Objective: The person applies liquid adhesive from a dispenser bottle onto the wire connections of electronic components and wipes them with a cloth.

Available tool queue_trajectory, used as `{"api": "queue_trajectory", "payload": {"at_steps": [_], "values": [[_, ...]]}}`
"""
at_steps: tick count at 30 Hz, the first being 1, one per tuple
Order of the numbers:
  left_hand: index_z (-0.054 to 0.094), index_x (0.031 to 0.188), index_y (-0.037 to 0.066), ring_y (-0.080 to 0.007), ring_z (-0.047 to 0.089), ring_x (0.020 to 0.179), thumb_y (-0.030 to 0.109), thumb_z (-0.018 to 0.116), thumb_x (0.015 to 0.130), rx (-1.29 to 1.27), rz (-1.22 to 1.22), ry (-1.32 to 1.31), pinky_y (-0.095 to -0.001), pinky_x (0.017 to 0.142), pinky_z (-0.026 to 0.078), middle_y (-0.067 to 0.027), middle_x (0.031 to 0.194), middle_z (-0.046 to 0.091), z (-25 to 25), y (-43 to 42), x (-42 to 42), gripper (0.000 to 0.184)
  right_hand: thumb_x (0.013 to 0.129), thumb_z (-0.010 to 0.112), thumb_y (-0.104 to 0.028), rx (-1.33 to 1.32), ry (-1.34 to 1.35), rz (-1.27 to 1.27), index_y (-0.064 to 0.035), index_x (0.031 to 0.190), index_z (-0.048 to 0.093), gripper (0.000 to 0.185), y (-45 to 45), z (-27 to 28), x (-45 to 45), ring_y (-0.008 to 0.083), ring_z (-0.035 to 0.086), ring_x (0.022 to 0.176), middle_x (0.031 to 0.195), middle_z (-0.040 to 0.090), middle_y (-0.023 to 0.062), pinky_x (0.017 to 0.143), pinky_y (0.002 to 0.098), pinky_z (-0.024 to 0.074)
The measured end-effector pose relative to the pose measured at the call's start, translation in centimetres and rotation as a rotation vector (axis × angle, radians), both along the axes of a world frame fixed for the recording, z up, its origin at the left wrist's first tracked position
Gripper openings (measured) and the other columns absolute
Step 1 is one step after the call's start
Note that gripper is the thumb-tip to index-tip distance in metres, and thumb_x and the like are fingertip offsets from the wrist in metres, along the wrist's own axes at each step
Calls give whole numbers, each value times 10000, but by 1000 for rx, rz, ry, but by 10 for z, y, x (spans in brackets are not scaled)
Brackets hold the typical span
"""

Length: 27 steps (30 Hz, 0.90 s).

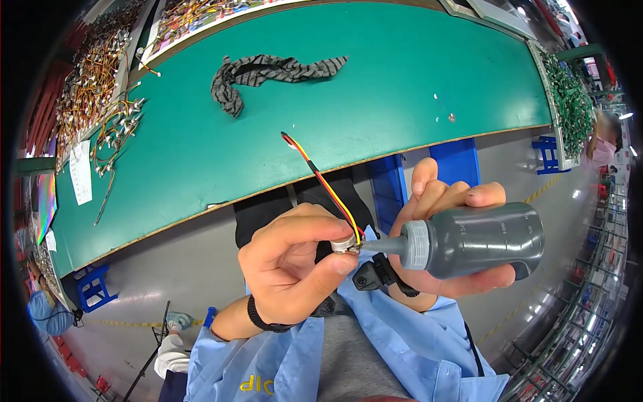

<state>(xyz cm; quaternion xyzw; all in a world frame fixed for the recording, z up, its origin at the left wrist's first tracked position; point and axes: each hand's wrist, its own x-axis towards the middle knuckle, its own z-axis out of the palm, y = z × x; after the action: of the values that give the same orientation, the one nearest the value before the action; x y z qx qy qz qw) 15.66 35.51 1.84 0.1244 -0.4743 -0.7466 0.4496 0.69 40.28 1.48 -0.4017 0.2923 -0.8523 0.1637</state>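
L hand (295, 261) pinches the part (343, 245) btwn thumb & forefinger, prob. to leave its wired side clear; R hand (435, 199), half-curled, grips the bottle (489, 238) sideways, prob. to aim its nozzle (384, 247) there. Part: small, round, silvery, w/ red, yellow & blk wires (321, 179), held this side of desk (402, 80).

1. Bottle (485, 238) in the right hand (432, 199): dark grey with pale measuring marks; its collar (416, 245) is cloudy white.
2. Metal part (343, 242) in the left hand's (287, 268) pinch: silver.
3. Wires (328, 188) leading from that pinch: red, yellow and black.
4. Tabletop (402, 80) beyond both hands: plain green.
5. Cloth (295, 72) farther beyond the left hand: striped grey and black.
6. Shirt (284, 358) behind the hands: light blue, with yellow lettering (256, 384).
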Motion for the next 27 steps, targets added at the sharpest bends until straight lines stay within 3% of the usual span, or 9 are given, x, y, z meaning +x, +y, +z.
{"api": "queue_trajectory", "payload": {"at_steps": [12, 15, 27], "values": [[573, 1085, -96, -205, 599, 805, -116, 627, 804, -26, -24, 53, -312, 713, 497, -182, 929, 613, -4, -2, -1, 287, 851, 450, -717, 36, 5, -46, -39, 1088, 460, 718, 2, -1, 0, 137, 418, 464, 602, 465, 15, 742, 357, 328], [568, 1090, -96, -206, 599, 806, -114, 622, 808, -34, -28, 57, -314, 717, 499, -184, 935, 610, -5, -2, 0, 287, 767, 446, -813, 20, 42, -10, -18, 1040, 423, 841, 2, -3, -2, 120, 397, 537, 662, 430, 3, 725, 381, 355], [551, 1109, -97, -202, 598, 810, -108, 601, 824, -43, -50, 57, -319, 730, 508, -191, 960, 591, -6, -2, 0, 290, 762, 454, -813, 37, 46, -10, -35, 1033, 409, 825, 3, -4, -4, 103, 398, 557, 660, 427, -14, 738, 373, 352]]}}
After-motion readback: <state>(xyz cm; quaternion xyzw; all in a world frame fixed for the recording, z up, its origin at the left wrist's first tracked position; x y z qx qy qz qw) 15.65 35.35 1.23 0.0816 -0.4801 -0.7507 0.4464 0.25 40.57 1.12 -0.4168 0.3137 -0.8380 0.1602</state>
